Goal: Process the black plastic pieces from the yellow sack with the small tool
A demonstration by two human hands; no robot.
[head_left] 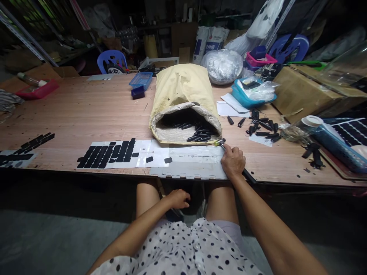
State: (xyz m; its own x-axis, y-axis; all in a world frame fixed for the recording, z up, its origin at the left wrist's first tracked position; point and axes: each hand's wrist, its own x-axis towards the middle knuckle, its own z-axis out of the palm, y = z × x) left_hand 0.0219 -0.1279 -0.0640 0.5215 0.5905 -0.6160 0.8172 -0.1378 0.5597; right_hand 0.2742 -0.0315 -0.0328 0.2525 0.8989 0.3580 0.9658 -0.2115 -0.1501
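My right hand [233, 161] rests at the table's front edge, wrapped round a small hammer [249, 176]. Its yellow-and-metal head [220, 142] points toward the sack, and the black handle sticks out below my hand. Over my lap, below the table edge, my left hand [178, 198] is closed with curled fingers; whatever it may hold is hidden. A pale yellow sack [183, 86] lies with its mouth facing me, black tapered parts [200, 134] inside. Before it lies a grey-white flat sheet [195, 168]. Black rounded pads [97, 154] stand in rows on white sheets to the left, with loose pads [168, 160] nearby.
More black parts [266, 128] lie scattered at the right, near a cardboard box [311, 91] and a clear jar [304, 128]. A turquoise basket [246, 98] holds plastic bags. Blue baskets [141, 81] stand behind the sack, and a red tray [37, 89] sits far left.
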